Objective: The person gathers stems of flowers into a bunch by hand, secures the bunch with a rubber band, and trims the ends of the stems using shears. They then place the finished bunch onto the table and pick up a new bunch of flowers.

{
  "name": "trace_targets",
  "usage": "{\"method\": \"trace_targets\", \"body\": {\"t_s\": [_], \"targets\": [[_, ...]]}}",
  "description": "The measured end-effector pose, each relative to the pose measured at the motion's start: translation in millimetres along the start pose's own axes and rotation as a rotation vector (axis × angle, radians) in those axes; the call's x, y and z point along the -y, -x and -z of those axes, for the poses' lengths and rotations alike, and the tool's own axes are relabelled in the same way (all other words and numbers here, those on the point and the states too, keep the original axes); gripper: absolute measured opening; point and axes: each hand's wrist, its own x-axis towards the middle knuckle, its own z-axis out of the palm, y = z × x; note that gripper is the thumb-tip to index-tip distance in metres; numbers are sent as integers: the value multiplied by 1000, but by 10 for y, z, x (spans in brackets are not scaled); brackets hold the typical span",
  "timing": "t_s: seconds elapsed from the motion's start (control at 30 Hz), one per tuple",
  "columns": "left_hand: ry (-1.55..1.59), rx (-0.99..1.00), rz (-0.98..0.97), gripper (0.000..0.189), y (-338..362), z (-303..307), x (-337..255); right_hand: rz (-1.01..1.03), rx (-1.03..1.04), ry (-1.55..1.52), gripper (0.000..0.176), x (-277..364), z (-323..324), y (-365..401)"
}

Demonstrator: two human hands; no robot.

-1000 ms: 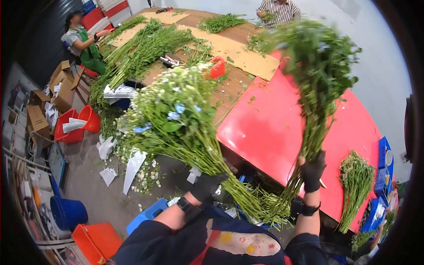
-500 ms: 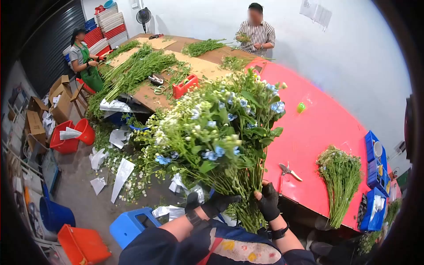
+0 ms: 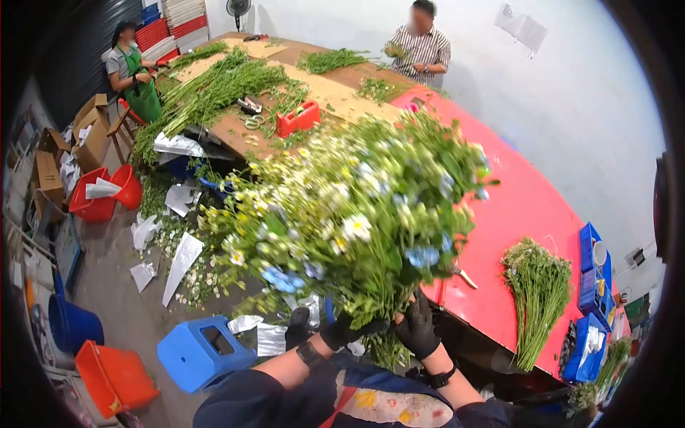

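Note:
A big bouquet (image 3: 371, 235) of white daisies, light-blue flowers and green leaves fills the middle of the head view, its blooms partly blurred. My left hand (image 3: 349, 329), in a black glove, is closed around its stems from the left; some fingertips are hidden by stems and leaves. On the right side, my right hand (image 3: 419, 329), also gloved, grips the same stems just below the leaves. Stem ends hang below both hands, in front of my patterned apron (image 3: 392, 401). Pruning shears (image 3: 465, 278) lie on the pink table close to the bouquet, partly covered by it.
On the pink table (image 3: 492, 299) lie a tied daisy bunch (image 3: 539, 296) and blue trays (image 3: 596, 285). Greenery (image 3: 235, 93) and a red tape dispenser (image 3: 297, 118) rest farther back. A blue stool (image 3: 203, 353) and orange bin (image 3: 114, 378) stand left. Two people work across the table.
The bouquet has turned and tipped in my hands, showing more daisy heads and covering more of the shears. My right hand has shifted slightly left, its fingers closer round the stems.

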Motion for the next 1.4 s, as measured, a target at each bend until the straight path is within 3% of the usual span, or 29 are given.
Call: {"method": "trace_targets", "body": {"t_s": [0.07, 0.13, 0.17, 0.2, 0.27, 0.33, 0.37, 0.63, 0.73, 0.77, 0.83, 0.87, 0.9, 0.93, 0.97, 1.0, 1.03, 1.07, 1.13, 1.17, 1.2, 1.23, 1.3, 1.4], "targets": [[163, -57, 19, 59, -68, 24, -135, 0, -17, -13, 54, 43, -66, -156], [-132, -147, -82, 58, -128, 71, -365, 27, -48, -13, 50, 8, -226, -299], [252, -185, 113, 58, -113, 65, -383, 65, -49, -39, 51, -12, -293, -398], [-114, -292, 140, 57, -53, 125, -389, 102, -53, -64, 52, -31, -385, -501], [897, -356, 351, 56, 148, 394, 171, 126, -39, -102, 57, -73, -799, -551], [893, -368, 90, 56, 101, 460, -30, 71, 114, -198, 65, -32, -940, -635], [855, -467, 55, 57, 157, 511, 2, 40, 174, -337, 70, -28, -1039, -631], [1040, -683, 126, 49, 522, 848, 326, 64, 286, -290, 69, -36, -1818, -492], [988, -709, 142, 48, 601, 918, 582, -13, 328, -310, 69, -94, -1717, -495], [891, -731, 104, 47, 515, 877, 597, -11, 291, -438, 68, -201, -1615, -503], [1067, -694, 135, 46, 467, 921, 788, 49, 127, -299, 60, -540, -1403, -414], [1152, -664, 146, 45, 416, 906, 850, -56, 216, -216, 59, -814, -1247, -324], [1184, -713, 140, 45, 412, 921, 1159, -338, 312, -267, 63, -1177, -1158, -118], [1125, -731, 132, 45, 331, 851, 1124, -294, 121, -87, 68, -1446, -998, 28], [1063, -748, 124, 46, 214, 778, 1011, -387, 108, 53, 74, -1684, -799, 143], [1000, -765, 117, 46, 122, 711, 971, -358, 123, 192, 79, -2058, -619, 302], [993, -786, 131, 43, 100, 720, 1308, -285, 198, 459, 82, -2438, -422, 453], [1047, -805, 190, 42, 49, 686, 1347, -476, 246, 459, 84, -2593, -272, 508], [1153, -838, 305, 40, -63, 642, 1379, -718, 425, 572, 99, -2550, -32, 410], [1110, -810, 191, 38, -183, 564, 1357, -864, 505, 623, 104, -2458, 28, 290], [1082, -823, 226, 38, -241, 551, 1442, -1008, 585, 671, 109, -2393, 38, 195], [1053, -837, 262, 37, -274, 553, 1582, -992, 599, 717, 112, -2633, 8, 368], [1022, -919, 337, 35, -390, 531, 1869, -1001, 665, 693, 113, -2511, 13, 212], [883, -991, 287, 35, -543, 450, 1935, -1046, 705, 665, 112, -2478, 79, 95]]}}
